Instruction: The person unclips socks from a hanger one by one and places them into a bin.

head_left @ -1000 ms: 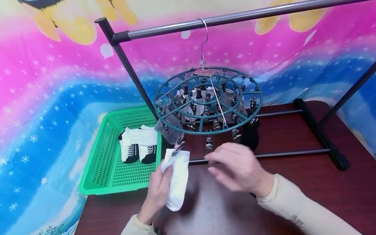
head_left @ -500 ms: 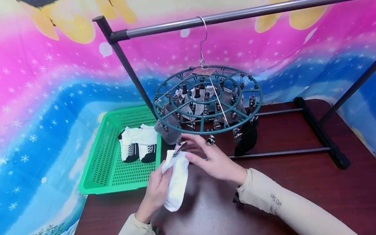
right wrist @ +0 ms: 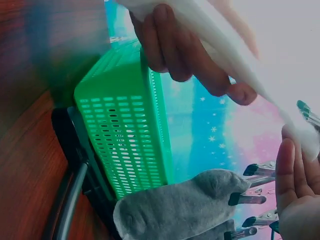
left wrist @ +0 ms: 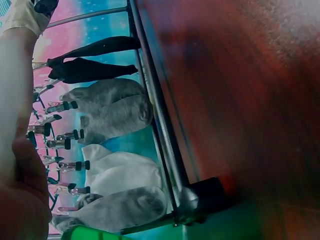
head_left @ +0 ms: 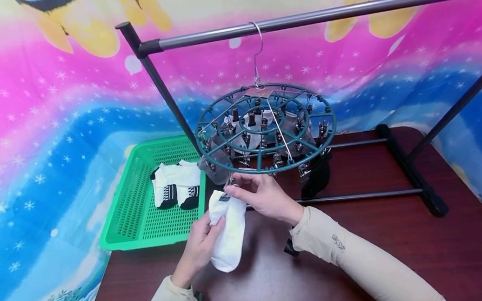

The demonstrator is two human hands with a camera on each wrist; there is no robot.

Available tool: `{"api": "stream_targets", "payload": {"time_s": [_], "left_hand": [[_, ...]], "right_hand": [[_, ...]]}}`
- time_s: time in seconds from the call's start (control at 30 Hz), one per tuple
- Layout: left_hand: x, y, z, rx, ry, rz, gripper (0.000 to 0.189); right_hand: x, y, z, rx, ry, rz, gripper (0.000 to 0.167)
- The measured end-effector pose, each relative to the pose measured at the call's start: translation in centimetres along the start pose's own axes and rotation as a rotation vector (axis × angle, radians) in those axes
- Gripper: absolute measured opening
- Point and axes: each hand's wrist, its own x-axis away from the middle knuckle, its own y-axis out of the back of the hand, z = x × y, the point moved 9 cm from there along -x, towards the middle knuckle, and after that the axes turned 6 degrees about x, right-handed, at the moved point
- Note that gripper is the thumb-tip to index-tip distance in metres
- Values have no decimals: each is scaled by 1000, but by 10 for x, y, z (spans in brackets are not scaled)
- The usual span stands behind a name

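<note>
A white sock (head_left: 232,237) hangs by its cuff from a metal clip (head_left: 224,198) at the front left of the round green hanger (head_left: 259,161). My left hand (head_left: 201,242) grips the sock's left side, thumb in front and fingers behind, as the right wrist view also shows. My right hand (head_left: 267,200) pinches the clip at the cuff, partly covering it. Grey socks (left wrist: 117,112) and black socks (left wrist: 95,69) hang from other clips in the left wrist view, with a paler sock (left wrist: 122,170) among the grey ones.
A green basket (head_left: 118,224) holding black-and-white socks (head_left: 177,176) stands left on the dark wooden table (head_left: 400,260). The hanger hooks over the top bar of a metal rack (head_left: 320,20). Its lower bars cross the table behind my hands.
My right hand has moved left from beside the sock to the clip and closed on it. My left hand keeps its grip on the sock, which now faces the camera more broadly.
</note>
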Motion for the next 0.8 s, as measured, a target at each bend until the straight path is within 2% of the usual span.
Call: {"api": "stream_targets", "payload": {"time_s": [0.17,0.27,0.37,0.57,0.8], "left_hand": [[-5,3,-5,-30,-21,-60,17],[-7,4,-8,-43,-48,-102,27],[-8,5,-11,-42,-86,-117,31],[-5,4,-17,-77,-148,-111,28],[-4,3,-21,-105,-144,-79,28]], "right_hand": [[-1,1,3,-42,13,-24,26],[-3,1,2,-71,5,-41,25],[-4,0,0,-75,-10,-45,22],[-5,1,4,-69,56,-55,15],[-7,1,4,-112,71,-76,15]]}}
